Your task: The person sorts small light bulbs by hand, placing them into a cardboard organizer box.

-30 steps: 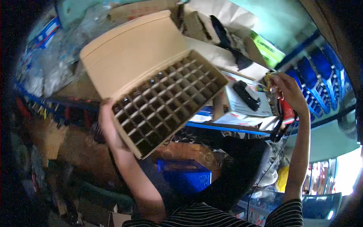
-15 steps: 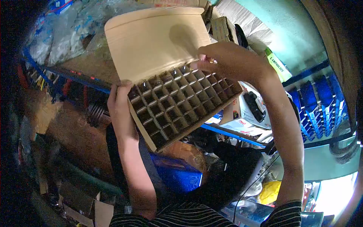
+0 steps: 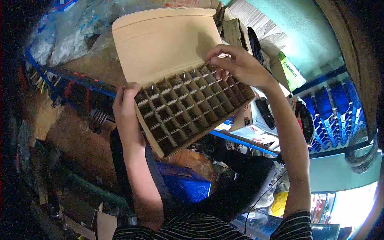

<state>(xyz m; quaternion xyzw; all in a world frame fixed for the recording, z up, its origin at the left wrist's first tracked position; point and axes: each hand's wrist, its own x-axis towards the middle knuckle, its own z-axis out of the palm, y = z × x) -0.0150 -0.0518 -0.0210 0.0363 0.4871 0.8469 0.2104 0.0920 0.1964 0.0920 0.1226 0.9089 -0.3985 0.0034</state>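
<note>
A cardboard box (image 3: 160,40) with its lid raised is tilted in front of me, its inside split by a grid of cardboard dividers (image 3: 188,102). Shiny glass tips, like small bulbs (image 3: 184,75), stick up from several cells of the back row; many nearer cells look dark inside. My left hand (image 3: 127,100) is closed around the box's left corner, thumb on the rim. Over the back right cells, my right hand (image 3: 236,66) has its fingers curled and thumb close to the forefinger. What lies between those fingertips is too small to make out.
Clear plastic bags (image 3: 76,36) lie on a blue-edged shelf at upper left. To the right are a green lampholder box (image 3: 292,72), a white box (image 3: 254,132) and blue racks (image 3: 336,116). Below, a blue box (image 3: 188,186) stands near a dark shape.
My right hand has lowered and turned over the back right cells, its fingers now more visible. A shiny, pinkish bit at its fingertips no longer shows clearly. My left hand keeps its hold.
</note>
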